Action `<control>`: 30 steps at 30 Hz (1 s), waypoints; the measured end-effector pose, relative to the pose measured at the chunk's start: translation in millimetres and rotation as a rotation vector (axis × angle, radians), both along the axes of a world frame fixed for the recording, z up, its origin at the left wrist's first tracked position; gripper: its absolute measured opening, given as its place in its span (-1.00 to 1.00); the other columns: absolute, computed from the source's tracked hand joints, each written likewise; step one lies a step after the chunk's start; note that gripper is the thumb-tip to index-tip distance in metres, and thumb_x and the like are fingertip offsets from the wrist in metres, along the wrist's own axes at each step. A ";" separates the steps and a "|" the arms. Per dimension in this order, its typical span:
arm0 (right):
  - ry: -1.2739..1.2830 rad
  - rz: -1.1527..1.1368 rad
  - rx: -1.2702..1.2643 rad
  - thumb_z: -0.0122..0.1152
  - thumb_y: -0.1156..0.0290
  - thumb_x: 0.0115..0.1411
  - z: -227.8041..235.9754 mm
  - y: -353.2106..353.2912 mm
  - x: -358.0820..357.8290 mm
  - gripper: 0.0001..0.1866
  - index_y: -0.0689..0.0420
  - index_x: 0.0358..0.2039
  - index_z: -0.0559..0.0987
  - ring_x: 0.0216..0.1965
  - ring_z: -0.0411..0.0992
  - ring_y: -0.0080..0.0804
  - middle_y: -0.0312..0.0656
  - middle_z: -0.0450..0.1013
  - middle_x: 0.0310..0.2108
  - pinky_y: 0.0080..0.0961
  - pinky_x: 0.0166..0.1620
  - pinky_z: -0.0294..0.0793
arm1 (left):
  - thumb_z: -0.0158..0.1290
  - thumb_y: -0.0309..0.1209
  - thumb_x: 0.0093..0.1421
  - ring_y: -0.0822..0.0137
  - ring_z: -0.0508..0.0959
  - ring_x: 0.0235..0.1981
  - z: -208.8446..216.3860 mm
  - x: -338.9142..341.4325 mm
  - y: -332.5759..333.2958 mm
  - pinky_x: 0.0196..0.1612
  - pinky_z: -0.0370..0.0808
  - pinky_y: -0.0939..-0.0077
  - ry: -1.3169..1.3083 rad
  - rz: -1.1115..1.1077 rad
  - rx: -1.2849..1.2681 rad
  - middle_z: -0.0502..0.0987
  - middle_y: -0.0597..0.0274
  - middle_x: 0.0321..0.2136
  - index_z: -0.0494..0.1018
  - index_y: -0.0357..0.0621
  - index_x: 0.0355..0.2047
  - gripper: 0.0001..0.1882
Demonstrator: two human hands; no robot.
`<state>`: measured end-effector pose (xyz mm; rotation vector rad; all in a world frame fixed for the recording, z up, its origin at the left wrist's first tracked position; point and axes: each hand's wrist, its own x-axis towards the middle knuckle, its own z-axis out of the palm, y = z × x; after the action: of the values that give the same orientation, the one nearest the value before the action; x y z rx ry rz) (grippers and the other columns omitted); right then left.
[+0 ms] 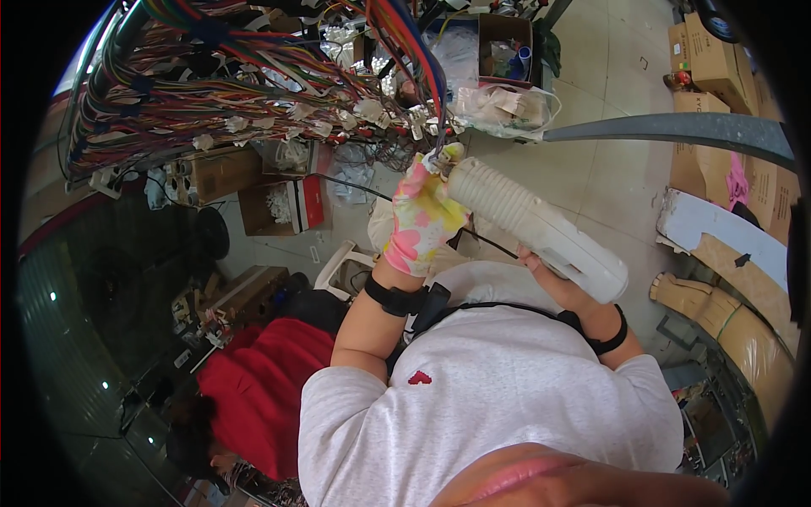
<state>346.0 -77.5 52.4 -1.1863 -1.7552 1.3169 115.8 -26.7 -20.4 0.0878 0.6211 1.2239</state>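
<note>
My left hand (421, 215), in a white glove with pink and yellow patches, is raised in front of me. Its fingers close around the lower end of a bundle of thin wires (440, 127) that hangs from above. In my bare right hand (534, 262) is a long white heat gun (541, 224) with a ribbed barrel. The heat gun lies slantwise, its narrow end right beside the gloved fingers and the wires. Its body hides most of my right hand's fingers. A black cable (492, 244) passes behind it.
Thick multicoloured wire harnesses (194, 106) with white connectors hang on a rack at upper left. A curved grey metal bar (676, 127) juts in at right. Cardboard boxes (714, 63) stand beyond it. At lower left a person in red (270, 389) bends down near a white plastic chair (342, 269).
</note>
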 end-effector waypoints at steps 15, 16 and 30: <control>0.068 0.025 -0.018 0.13 0.62 0.17 -8.6 -5.0 1.4 -0.65 0.27 0.00 0.44 -0.24 0.45 -0.46 -0.20 0.48 -0.29 -0.53 -0.16 0.47 | -0.01 -0.06 0.20 0.20 0.57 -0.25 0.5 -2.3 -0.6 -0.33 0.56 0.29 -0.136 -0.041 0.027 0.54 0.14 -0.18 0.43 -0.19 0.00 -0.49; 0.107 0.012 -0.018 0.13 0.62 0.17 -8.5 -5.5 0.7 -0.65 0.27 0.00 0.44 -0.25 0.46 -0.46 -0.20 0.48 -0.30 -0.53 -0.17 0.47 | -0.01 -0.06 0.20 0.20 0.57 -0.25 1.8 -1.5 -0.3 -0.33 0.56 0.29 -0.135 -0.041 0.027 0.54 0.14 -0.18 0.43 -0.19 0.00 -0.49; 0.023 -0.001 -0.205 0.15 0.59 0.14 -4.3 -12.2 12.8 -0.62 0.27 0.00 0.44 -0.22 0.48 -0.39 -0.12 0.50 -0.25 -0.47 -0.14 0.50 | 0.01 -0.38 0.25 0.33 0.43 -0.07 8.0 -1.7 -0.8 -0.09 0.40 0.40 -0.205 0.017 0.116 0.46 0.22 -0.05 0.30 -0.11 0.12 -0.58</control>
<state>358.7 -89.7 48.1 -1.2765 -1.6340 1.5329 114.2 -27.4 -12.4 0.0532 0.3725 1.2671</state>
